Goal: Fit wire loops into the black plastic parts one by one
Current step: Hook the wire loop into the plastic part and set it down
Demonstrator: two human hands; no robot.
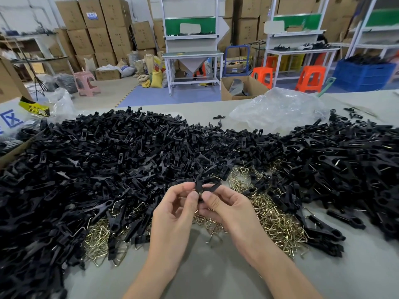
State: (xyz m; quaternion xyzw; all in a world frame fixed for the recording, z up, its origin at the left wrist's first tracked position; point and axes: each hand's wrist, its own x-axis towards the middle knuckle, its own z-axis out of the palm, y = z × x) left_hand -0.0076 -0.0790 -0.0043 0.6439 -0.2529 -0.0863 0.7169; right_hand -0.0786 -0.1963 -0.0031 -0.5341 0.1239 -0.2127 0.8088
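Two forearms reach over a grey surface (216,268). The left hand (174,210) and right hand (224,206) both pinch one black plastic part (206,184) between thumbs and curled fingertips, just above a pile of brassy wire loops (276,219). Heaps of black parts (108,152) surround them. Best to steady the part and press the loop in squarely.

Left hand (174,212) and right hand (226,209) hide most of the wire loop (200,192) at the black part (208,182).

Black plastic part (206,183) pinched aloft; brassy wire loops (278,221) heaped beneath.
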